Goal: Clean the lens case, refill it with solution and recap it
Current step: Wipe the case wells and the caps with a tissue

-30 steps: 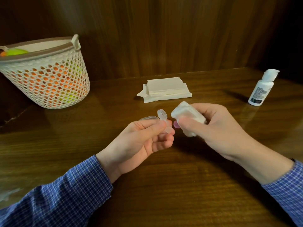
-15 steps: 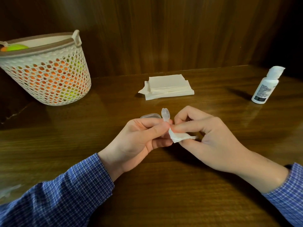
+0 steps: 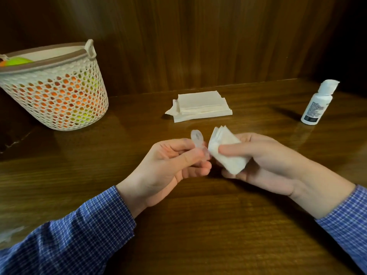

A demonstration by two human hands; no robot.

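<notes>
My left hand (image 3: pixel 168 167) pinches a small clear lens case (image 3: pixel 197 140) over the middle of the wooden table, one round flip lid standing up above my fingers. My right hand (image 3: pixel 264 165) grips a folded white tissue (image 3: pixel 226 150), whose left edge touches the case's well by my left fingertips. Most of the case is hidden behind my left fingers. The white solution bottle (image 3: pixel 317 105) stands upright at the far right, its flip cap open.
A stack of folded white tissues (image 3: pixel 200 106) lies behind my hands. A white mesh basket (image 3: pixel 55 90) with orange and green items stands at the far left. A wooden wall panel runs along the table's back edge.
My right hand turned from thumb-down pressing into the case to palm-left, so the folded tissue now shows in full beside the case. The left hand kept its hold.
</notes>
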